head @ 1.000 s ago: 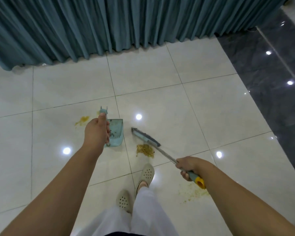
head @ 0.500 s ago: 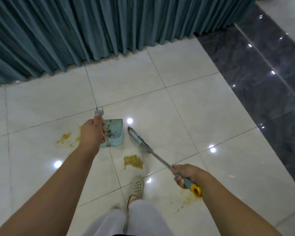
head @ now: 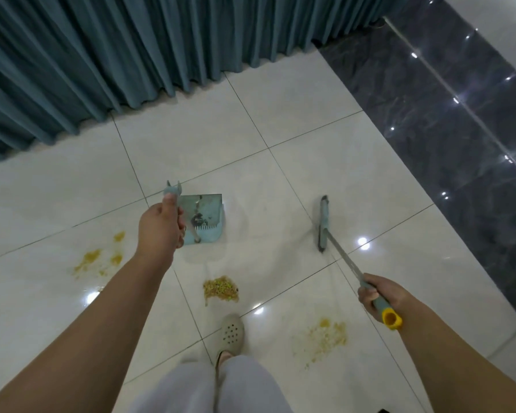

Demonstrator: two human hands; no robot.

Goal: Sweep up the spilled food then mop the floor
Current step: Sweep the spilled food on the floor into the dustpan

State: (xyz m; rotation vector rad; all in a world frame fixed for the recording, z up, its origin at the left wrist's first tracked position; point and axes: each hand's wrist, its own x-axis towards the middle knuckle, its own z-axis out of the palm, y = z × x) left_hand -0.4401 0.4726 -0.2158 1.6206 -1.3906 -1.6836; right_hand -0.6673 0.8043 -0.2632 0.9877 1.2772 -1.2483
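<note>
The left hand [head: 161, 226] is gripping the upright handle of the pale blue plastic dustpan [head: 204, 219]; the right hand [head: 380, 293] is clasping the long blue broom with yellow end cap [head: 340, 257]. The small heap of yellowish spilled food [head: 221, 290] is lying on the white tiled floor [head: 280, 138] just ahead of the beige clog [head: 230, 333], with thin smears either side. It looks loose, light, perhaps sticky. Whether the bristles are touching the tiles is unclear.

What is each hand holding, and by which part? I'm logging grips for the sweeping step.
The left hand grips the dustpan near its handle's top. The right hand grips the broom near its handle's yellow end.
</note>
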